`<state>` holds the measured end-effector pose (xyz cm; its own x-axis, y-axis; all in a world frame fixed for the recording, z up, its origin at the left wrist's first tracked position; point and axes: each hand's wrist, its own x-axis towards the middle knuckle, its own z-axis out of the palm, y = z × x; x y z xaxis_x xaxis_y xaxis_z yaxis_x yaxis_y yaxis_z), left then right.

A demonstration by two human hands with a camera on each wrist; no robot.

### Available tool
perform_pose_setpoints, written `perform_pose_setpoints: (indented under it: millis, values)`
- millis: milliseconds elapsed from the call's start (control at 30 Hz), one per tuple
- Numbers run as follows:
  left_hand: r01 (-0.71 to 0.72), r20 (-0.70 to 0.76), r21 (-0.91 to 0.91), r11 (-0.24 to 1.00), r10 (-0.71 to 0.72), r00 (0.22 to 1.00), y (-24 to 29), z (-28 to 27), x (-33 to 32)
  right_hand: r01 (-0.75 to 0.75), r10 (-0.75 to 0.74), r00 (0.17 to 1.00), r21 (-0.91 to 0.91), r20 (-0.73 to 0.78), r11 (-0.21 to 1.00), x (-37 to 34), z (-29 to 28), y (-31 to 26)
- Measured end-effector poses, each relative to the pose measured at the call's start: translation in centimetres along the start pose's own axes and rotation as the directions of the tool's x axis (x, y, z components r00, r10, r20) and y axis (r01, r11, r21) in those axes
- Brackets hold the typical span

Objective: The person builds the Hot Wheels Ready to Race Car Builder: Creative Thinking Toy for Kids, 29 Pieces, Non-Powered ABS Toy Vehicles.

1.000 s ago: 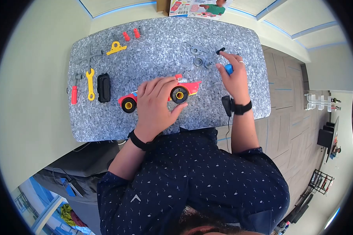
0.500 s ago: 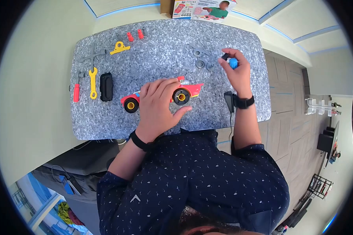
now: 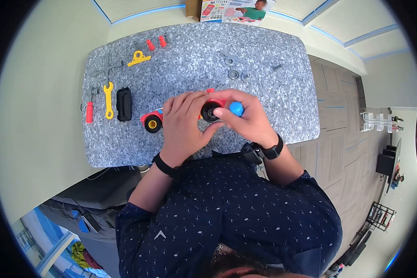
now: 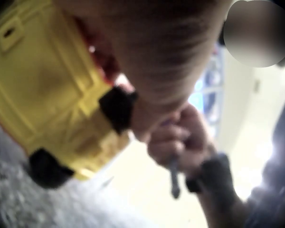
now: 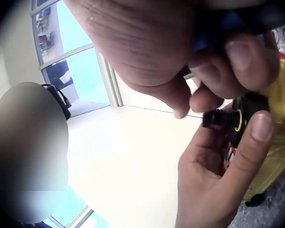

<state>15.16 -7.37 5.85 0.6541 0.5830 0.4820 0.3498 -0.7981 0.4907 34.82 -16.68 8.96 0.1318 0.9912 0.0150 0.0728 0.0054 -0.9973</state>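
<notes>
My left hand [image 3: 183, 125] grips the red toy car [image 3: 146, 118] from above, its thumb beside the black wheel [image 3: 208, 114]. Against that wheel is my right hand [image 3: 250, 121], with a blue-handled tool [image 3: 236, 109] held in its curled fingers. The tool's grey shaft [image 4: 175, 183] sticks out below the hand in the left wrist view. From the wheel's hub a small black piece [image 5: 219, 118] protrudes in the right wrist view, close to my right fingertips; whether they touch it I cannot tell. The car's yellow underside [image 4: 42, 76] faces the left wrist camera.
Grey plates and round parts [image 3: 234, 74] lie beyond the car, with a grey piece [image 3: 277, 68] farther right. At left are a yellow wrench [image 3: 108, 102], a black tray [image 3: 124, 104], a red-handled screwdriver [image 3: 89, 112] and a grey cross tool [image 3: 107, 69]. A printed box [image 3: 231, 11] stands behind.
My right hand picked up the black piece at the table's right and came left and nearer to the car's wheel, carrying the blue-handled tool too. My left hand stayed on the car.
</notes>
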Motion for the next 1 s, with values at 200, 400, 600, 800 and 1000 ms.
perform_pose_setpoints:
  millis: [200, 400, 600, 800, 1000]
  values:
    - [0.010, 0.011, -0.003, 1.000, -0.010, 1.000, 0.0, 0.1, 0.0, 0.416, -0.403, 0.903, 0.541, -0.149, 0.731, -0.1, -0.2, -1.8]
    - [-0.004, -0.010, 0.014, 1.000, 0.004, 1.000, 0.2, 0.0, 0.2, 0.569, -0.605, 0.790, 0.482, -0.096, 0.666, 2.2, 2.0, -1.4]
    - [-0.016, -0.040, 0.012, 1.000, 0.017, 0.999, 0.0, 0.3, 0.0, 0.612, -0.624, 0.781, 0.167, 0.033, 0.773, 2.3, 2.5, -1.6]
    - [-0.002, -0.050, 0.013, 1.000, 0.003, 0.999, 0.2, 0.2, 0.4, 0.565, -0.562, 0.824, 0.160, -0.065, 0.810, 2.5, 2.3, -1.0]
    - [0.028, 0.048, 0.051, 0.998, -0.030, 0.998, 0.1, 0.1, 1.2, 0.593, -0.593, 0.805, -0.076, 0.025, 0.801, 2.0, 2.3, -2.6]
